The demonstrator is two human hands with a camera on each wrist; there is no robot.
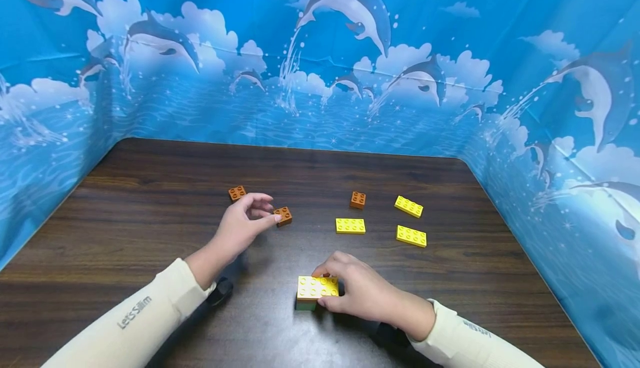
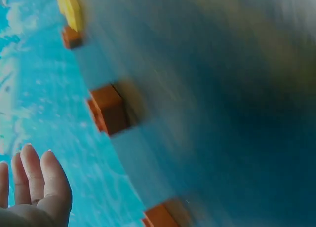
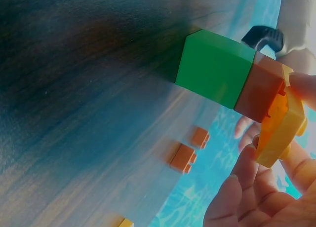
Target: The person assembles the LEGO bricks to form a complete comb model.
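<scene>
Near the front of the table, my right hand (image 1: 365, 290) pinches a yellow toy brick (image 1: 311, 286) between thumb and fingers. In the right wrist view this yellow brick sits tilted on a brown brick (image 3: 259, 86), its outer end overhanging. Beneath the brown brick is a larger green block (image 3: 215, 69) standing on the table. My left hand (image 1: 239, 220) hovers at the left with loosely bent fingers and nothing in its grip. Its thumb tip is right at another brown brick (image 1: 283, 216) in the head view. One more brown brick (image 1: 237, 192) lies just beyond that hand, partly covered by it.
On the dark wooden table (image 1: 165, 190), a brown brick (image 1: 357, 199) lies further back. Around it are three yellow bricks: one nearer (image 1: 350, 225), two to the right (image 1: 409, 205). A blue dolphin-print curtain (image 1: 310, 118) surrounds the far and side edges.
</scene>
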